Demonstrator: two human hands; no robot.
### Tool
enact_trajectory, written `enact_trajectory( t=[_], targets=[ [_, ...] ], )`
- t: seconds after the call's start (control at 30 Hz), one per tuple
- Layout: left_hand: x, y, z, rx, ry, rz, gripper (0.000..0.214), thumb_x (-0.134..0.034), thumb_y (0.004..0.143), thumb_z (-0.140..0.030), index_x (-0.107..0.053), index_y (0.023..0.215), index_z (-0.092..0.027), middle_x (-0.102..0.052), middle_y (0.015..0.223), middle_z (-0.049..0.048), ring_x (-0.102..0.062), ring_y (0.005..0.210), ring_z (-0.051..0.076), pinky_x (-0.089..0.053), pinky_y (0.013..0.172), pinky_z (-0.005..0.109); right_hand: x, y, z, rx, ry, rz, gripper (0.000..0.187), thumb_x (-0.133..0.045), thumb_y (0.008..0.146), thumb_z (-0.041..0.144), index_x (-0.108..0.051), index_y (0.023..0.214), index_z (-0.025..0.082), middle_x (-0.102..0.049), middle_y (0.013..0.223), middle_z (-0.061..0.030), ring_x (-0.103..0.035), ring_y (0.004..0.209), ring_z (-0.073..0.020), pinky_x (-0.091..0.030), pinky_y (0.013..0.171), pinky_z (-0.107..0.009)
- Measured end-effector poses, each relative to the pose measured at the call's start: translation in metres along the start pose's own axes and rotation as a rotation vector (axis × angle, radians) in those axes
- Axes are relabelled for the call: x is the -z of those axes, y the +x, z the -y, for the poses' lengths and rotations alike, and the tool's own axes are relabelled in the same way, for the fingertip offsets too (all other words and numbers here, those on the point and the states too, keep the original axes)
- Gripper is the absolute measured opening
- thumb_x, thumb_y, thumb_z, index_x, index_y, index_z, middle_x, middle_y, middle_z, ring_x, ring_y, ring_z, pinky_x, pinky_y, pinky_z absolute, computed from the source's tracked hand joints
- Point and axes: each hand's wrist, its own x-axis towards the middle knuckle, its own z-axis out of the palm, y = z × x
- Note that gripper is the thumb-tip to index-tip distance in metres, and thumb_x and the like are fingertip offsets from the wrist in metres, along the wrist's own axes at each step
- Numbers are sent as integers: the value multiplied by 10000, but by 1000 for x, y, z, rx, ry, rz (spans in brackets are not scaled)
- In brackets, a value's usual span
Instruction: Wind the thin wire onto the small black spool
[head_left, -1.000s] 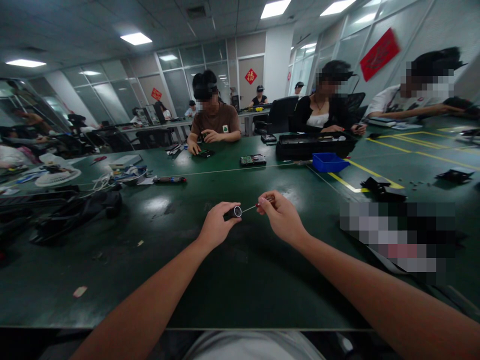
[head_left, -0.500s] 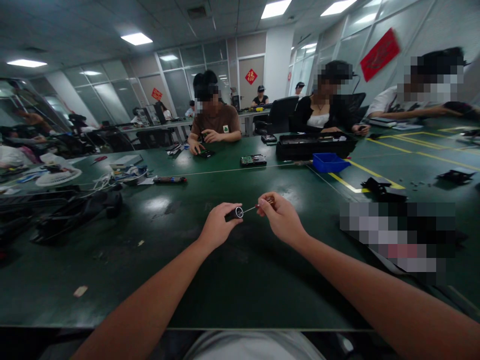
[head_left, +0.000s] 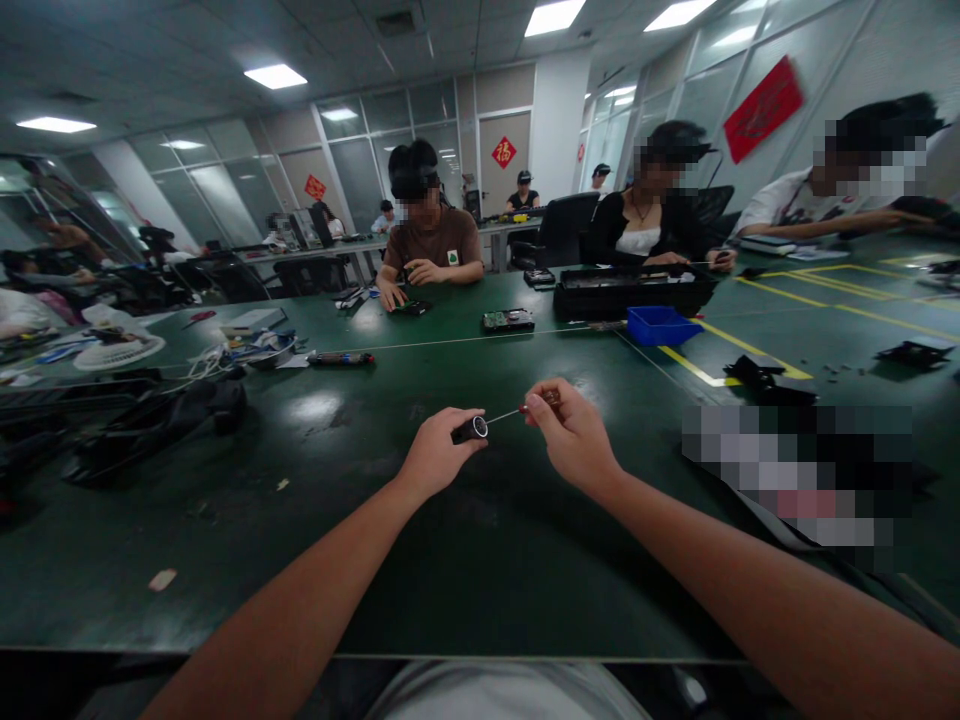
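Above the middle of the green table, my left hand [head_left: 439, 450] is closed around a small black cylinder [head_left: 470, 430] with a pale ring at its round end, which faces right. My right hand [head_left: 571, 430] grips the handle of a screwdriver [head_left: 504, 415]; red shows at the front of the handle, and most of the rest is hidden by my fingers. Its thin metal shaft points left, with the tip at the ringed end of the cylinder. Whether the tip sits inside or only touches the rim, I cannot tell.
Across the green table [head_left: 465, 590], a person [head_left: 431, 245] handles a dark part. A circuit-board device [head_left: 508, 320], a blue bin [head_left: 661, 326] and a long black housing [head_left: 634, 293] stand ahead. Black parts [head_left: 157, 420] and cables lie left; a blurred-out item [head_left: 787, 480] lies right.
My right hand has moved slightly right and up with the screwdriver, so more of the shaft shows. My left hand and the black cylinder have hardly moved.
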Motion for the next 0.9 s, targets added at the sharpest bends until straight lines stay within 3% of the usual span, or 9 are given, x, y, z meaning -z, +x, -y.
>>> enact_trajectory(
  t=[0.53, 0.9],
  targets=[
    [-1, 0, 4, 51, 17, 56, 444, -731, 815, -201, -655, 1250, -248, -665, 1184, 48, -602, 1097, 220, -444, 1000, 361, -2, 4, -7, -24, -166, -66, 167, -503, 955, 354, -577, 915, 210, -673, 777, -37, -637, 704, -196, -457, 658, -324],
    [0, 2, 5, 118, -91, -40, 390, -695, 835, -241, -633, 1220, -232, -658, 1201, 58, -603, 1112, 232, -445, 1010, 379, -2, 3, -7, -66, -112, -82, 224, -463, 980, 402, -570, 1027, 212, -666, 860, -49, -635, 775, -207, -464, 693, -345]
  ],
)
